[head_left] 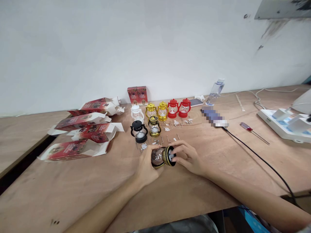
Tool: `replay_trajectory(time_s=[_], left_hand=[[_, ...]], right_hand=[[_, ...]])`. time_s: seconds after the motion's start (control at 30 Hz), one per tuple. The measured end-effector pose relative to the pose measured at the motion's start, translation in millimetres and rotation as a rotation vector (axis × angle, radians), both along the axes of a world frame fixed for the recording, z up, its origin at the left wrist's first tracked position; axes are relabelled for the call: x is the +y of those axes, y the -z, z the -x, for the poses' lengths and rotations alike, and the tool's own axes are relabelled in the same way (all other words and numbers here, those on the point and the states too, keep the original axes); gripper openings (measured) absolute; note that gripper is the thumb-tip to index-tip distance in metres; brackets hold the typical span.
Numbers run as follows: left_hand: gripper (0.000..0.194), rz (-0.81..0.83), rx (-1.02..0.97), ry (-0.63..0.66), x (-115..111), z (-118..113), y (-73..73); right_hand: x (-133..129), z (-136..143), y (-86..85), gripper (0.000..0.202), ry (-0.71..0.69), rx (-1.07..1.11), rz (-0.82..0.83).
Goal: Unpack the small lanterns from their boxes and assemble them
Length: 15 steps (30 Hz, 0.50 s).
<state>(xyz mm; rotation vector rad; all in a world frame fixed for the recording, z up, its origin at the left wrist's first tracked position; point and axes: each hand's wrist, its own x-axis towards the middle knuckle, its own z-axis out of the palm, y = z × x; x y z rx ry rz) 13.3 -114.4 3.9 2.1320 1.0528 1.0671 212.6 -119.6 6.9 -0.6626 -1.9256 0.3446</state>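
A black and gold lantern (167, 156) lies on its side in my left hand (147, 166), whose fingers wrap round its top end. My right hand (188, 158) is at the lantern's base, thumb and fingers closed on a whitish round part in it. Behind my hands stand a black lantern (139, 132) and another black and gold lantern (155, 127). Farther back are a white lantern (137, 113), two gold lanterns (162, 111) and two red lanterns (173, 108). Bent wires and small white pieces (144, 146) lie just beyond my hands.
Opened red boxes (73, 149) lie at the left, and two closed red boxes (137, 95) stand by the wall. To the right are a bottle (215, 92), phones (195, 102), a black cable (252, 156), a screwdriver (254, 132) and a power strip (283, 124).
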Motion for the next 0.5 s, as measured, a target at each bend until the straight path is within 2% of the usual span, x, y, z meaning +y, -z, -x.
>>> replay_trajectory(time_s=[0.13,0.5], left_hand=[[0.053,0.020,0.019,-0.011,-1.2,0.1,-1.5],[0.055,0.006,0.019,-0.004,-0.9,-0.4,-0.3]], right_hand=[[-2.0,0.5,-1.4,0.007,0.061,-0.043,-0.074],[-4.7,-1.2,1.8,0.012,0.145,-0.204,-0.312]])
